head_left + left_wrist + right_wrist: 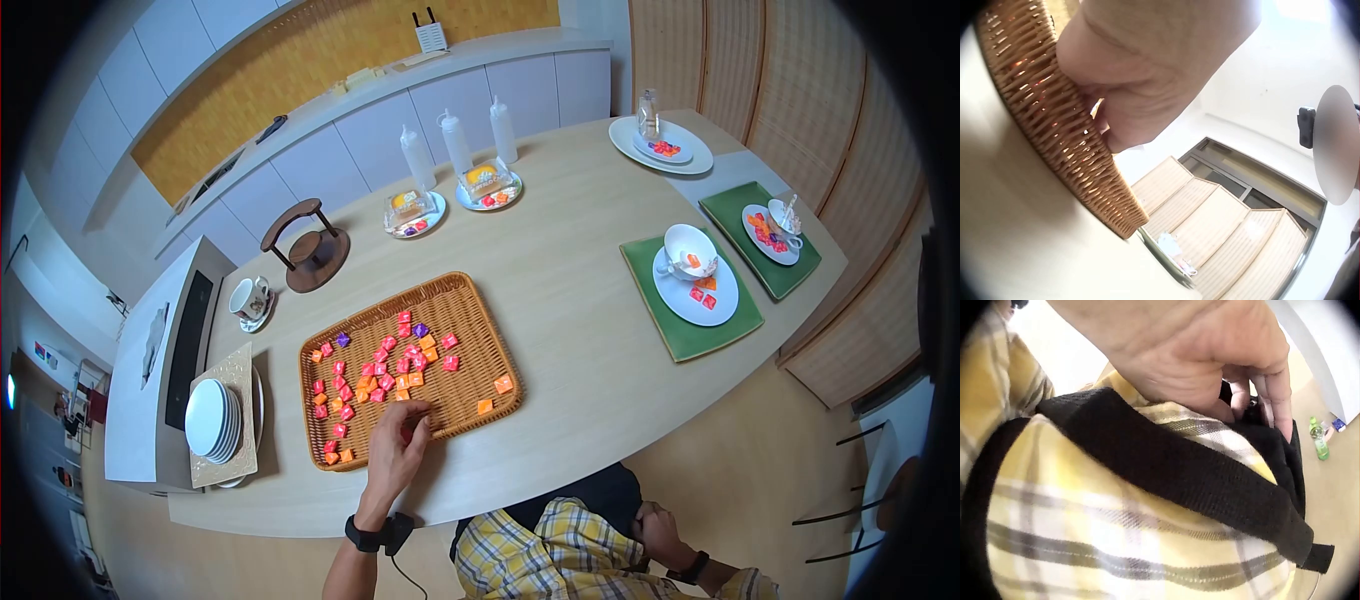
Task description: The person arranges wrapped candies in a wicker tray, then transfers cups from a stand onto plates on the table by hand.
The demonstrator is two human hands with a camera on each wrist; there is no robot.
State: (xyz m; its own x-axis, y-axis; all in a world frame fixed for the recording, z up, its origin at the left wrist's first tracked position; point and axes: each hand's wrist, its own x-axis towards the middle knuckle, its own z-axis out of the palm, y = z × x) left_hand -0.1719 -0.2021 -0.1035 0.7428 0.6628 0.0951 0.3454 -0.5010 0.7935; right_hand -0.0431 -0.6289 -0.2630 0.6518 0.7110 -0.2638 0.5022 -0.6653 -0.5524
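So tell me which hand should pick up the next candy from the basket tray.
Left. The left hand is already at the near rim of the basket tray, fingers over the candies. The right hand rests back at the person's plaid shirt, apart from the tray.

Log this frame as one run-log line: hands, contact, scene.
left hand: fingers curled at near rim of wicker tray, over candies | right hand: at lap, on plaid shirt | grasp: unclear

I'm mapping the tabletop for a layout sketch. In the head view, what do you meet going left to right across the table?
Stack of white plates → wicker tray with the left hand at its near edge → green mat with cup and saucer → second green mat with a small plate.
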